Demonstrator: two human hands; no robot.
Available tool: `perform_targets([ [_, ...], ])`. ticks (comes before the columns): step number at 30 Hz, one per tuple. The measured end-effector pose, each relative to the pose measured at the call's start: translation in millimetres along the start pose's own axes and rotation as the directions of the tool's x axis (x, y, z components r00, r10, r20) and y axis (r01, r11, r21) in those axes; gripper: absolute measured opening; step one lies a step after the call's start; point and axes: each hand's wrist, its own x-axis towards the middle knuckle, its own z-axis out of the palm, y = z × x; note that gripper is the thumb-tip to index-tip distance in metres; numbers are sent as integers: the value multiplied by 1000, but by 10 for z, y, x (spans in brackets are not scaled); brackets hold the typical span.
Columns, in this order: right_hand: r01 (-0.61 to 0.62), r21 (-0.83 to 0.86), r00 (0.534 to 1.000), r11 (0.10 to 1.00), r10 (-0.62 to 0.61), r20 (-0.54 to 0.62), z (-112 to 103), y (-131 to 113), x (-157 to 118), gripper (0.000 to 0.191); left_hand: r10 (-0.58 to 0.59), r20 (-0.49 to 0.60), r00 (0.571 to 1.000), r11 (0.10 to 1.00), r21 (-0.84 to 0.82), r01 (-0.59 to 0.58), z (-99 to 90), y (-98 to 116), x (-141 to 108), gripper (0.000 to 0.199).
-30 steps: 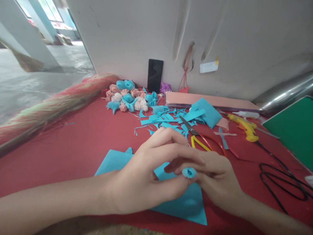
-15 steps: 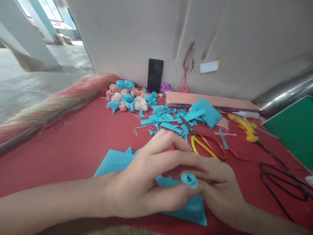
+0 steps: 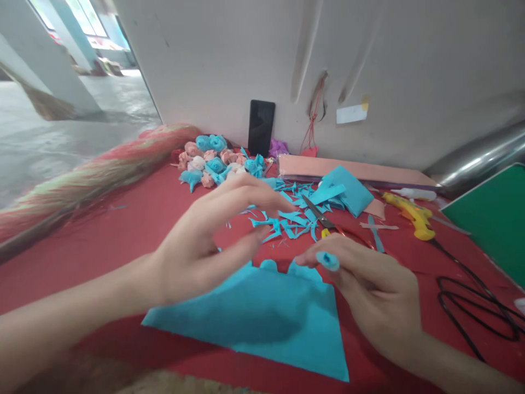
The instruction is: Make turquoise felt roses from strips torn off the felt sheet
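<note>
1. Around, on red tabletop (image 3: 123, 235): blue scraps (image 3: 297, 219) (loads), scissors (image 3: 318, 213), yellow glue gun (image 3: 412, 214) at right; farther back, heap of paper flowers (image 3: 215, 164) and dark phone (image 3: 261, 127), propped upright against pale wall (image 3: 205, 65).
2. In the way: left hand (image 3: 192, 251) across part of flowers and scraps, right hand (image 3: 377, 290) across part of scissors' handles.
3. Blue bud (image 3: 328, 261): pinched in right hand, raised above tabletop; small, rolled, with dark hollow centre.
4. Left hand: thumb and curved fingers spread apart (slightly blurred), over blue sheet (image 3: 262, 323).
5. Textures: sheet thin, flat, matt, with rounded lobes along far edge; scraps in ragged strips; flowers crumpled, rosette-like, in blue, pink, white.
</note>
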Motion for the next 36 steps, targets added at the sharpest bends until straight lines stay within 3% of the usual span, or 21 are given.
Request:
perform_targets([
  [4,146,-65,987,987,-140,80,94,125,-27,16,-37,216,976,971,239,-17,-164,-392,-234,23],
  [9,284,-201,952,938,-250,176,263,364,-188,17,-156,277,948,935,352,50,-267,-671,-642,27],
  [17,359,-257,924,897,-303,234,335,473,-287,20,-212,290,933,904,421,75,-263,-734,-857,23],
  [26,398,-270,909,877,-337,247,325,482,-293,21,-154,262,953,915,402,37,-260,-760,-884,11],
  [36,413,-251,901,876,-351,257,313,477,-284,20,-79,270,960,920,391,-34,-225,-755,-855,12],
])
